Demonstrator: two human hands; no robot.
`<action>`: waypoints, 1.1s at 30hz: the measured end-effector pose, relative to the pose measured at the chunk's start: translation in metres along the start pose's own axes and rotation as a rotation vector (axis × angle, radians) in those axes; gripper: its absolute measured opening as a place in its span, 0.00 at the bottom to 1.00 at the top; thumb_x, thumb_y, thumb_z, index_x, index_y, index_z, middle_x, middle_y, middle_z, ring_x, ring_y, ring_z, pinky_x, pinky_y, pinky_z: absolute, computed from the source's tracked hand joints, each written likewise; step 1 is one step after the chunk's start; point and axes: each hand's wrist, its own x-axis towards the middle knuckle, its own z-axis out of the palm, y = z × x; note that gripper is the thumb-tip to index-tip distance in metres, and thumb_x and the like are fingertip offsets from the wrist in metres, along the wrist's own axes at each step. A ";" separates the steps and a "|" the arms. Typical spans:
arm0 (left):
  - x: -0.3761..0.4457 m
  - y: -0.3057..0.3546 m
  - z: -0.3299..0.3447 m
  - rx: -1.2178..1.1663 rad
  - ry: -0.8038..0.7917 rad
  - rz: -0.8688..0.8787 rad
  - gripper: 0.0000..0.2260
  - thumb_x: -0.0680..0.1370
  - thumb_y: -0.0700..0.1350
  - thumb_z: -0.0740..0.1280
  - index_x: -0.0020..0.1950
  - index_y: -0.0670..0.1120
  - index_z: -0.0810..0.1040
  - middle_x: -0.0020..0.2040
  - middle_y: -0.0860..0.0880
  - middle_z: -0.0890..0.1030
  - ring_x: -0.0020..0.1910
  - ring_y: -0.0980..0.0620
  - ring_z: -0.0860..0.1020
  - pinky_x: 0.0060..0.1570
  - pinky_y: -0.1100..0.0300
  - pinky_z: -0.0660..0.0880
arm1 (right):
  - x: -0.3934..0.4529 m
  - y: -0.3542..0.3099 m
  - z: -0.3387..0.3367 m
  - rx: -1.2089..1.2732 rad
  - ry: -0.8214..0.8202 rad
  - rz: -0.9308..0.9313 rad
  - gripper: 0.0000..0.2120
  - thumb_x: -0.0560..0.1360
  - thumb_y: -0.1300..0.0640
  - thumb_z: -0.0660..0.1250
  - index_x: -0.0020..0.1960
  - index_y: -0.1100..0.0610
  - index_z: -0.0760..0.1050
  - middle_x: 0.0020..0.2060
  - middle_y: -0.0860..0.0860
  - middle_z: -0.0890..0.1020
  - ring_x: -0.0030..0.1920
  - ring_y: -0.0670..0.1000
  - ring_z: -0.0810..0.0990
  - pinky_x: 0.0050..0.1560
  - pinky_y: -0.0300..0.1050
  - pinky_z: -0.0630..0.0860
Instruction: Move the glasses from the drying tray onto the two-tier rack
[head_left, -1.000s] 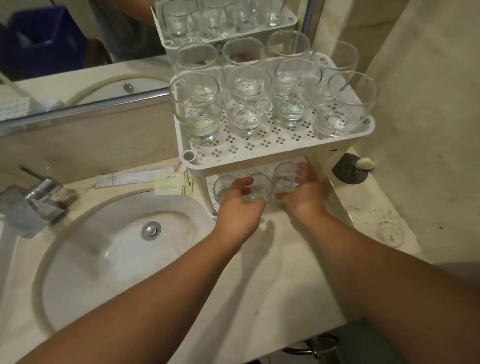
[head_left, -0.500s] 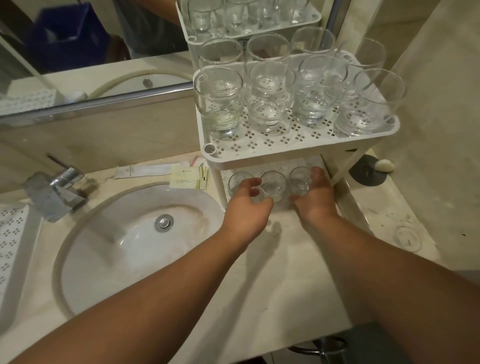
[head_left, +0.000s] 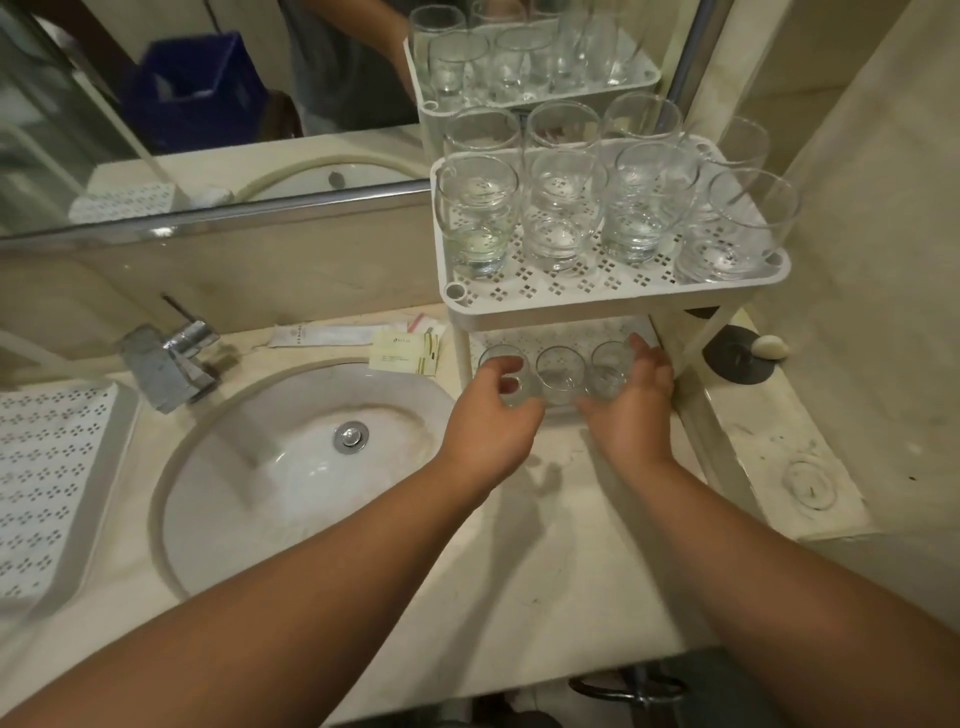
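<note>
The white two-tier rack (head_left: 613, 306) stands right of the sink. Its upper tier carries several clear glasses (head_left: 478, 218). Three small glasses stand in a row at the front of the lower tier. My left hand (head_left: 488, 421) curls thumb and fingers round the left glass (head_left: 496, 358). My right hand (head_left: 631, 410) cups the right glass (head_left: 608, 364), fingers up along its far side. The middle glass (head_left: 560, 371) stands between the hands, untouched. The perforated white drying tray (head_left: 47, 483) lies at the far left; its visible part holds no glasses.
A round sink (head_left: 291, 467) with a chrome tap (head_left: 166, 364) lies between the tray and the rack. Sachets and a card (head_left: 405, 353) rest behind the sink. A black disc with a soap piece (head_left: 737, 356) sits right of the rack. A mirror spans the wall behind.
Both hands have stayed on the outer glasses on the lower tier. My view has swung left, bringing the drying tray into sight.
</note>
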 end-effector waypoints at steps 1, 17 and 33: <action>-0.003 0.001 -0.004 0.004 0.009 0.012 0.21 0.77 0.46 0.67 0.69 0.55 0.71 0.60 0.55 0.76 0.54 0.58 0.77 0.42 0.64 0.73 | -0.008 -0.008 -0.003 0.028 0.018 -0.025 0.45 0.67 0.58 0.80 0.77 0.56 0.59 0.74 0.61 0.60 0.73 0.59 0.64 0.69 0.49 0.68; -0.059 0.007 -0.088 -0.180 0.030 0.180 0.14 0.76 0.42 0.67 0.57 0.60 0.76 0.51 0.57 0.80 0.34 0.67 0.76 0.30 0.72 0.70 | -0.117 -0.114 -0.030 0.158 0.089 -0.292 0.30 0.71 0.58 0.74 0.70 0.53 0.66 0.64 0.49 0.69 0.62 0.45 0.70 0.62 0.38 0.69; -0.068 -0.032 -0.107 -0.123 0.064 0.250 0.17 0.76 0.48 0.71 0.61 0.61 0.71 0.53 0.58 0.77 0.43 0.62 0.78 0.44 0.59 0.77 | -0.146 -0.104 -0.018 -0.001 -0.011 -0.257 0.29 0.73 0.58 0.72 0.70 0.49 0.66 0.64 0.45 0.71 0.66 0.47 0.69 0.61 0.38 0.64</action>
